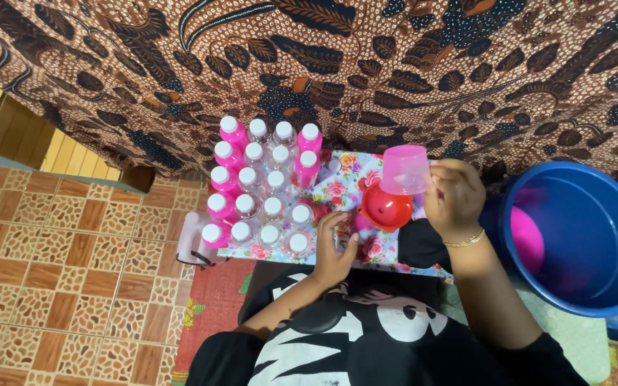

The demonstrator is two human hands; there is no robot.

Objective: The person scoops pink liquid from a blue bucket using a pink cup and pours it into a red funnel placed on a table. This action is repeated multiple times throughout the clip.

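**Pink cup held over a red funnel**

Black printed shirt fabric (366,336) fills the near edge, with both forearms reaching away from it to a small floral-covered worktop (352,179). Right hand (453,196) pinches a translucent pink cup (404,169) by its side, tilted above a red funnel (386,207); a gold bracelet (464,241) circles that wrist. Left hand (336,246) rests on the worktop just left of the funnel, fingers curled around something below it that I cannot make out. Rows of white-capped bottles (262,189), some pink and some clear, stand on the left part of the worktop. Right of it sits a blue basin (595,286) with a pink thing inside. Brown batik cloth (395,64) hangs beyond.
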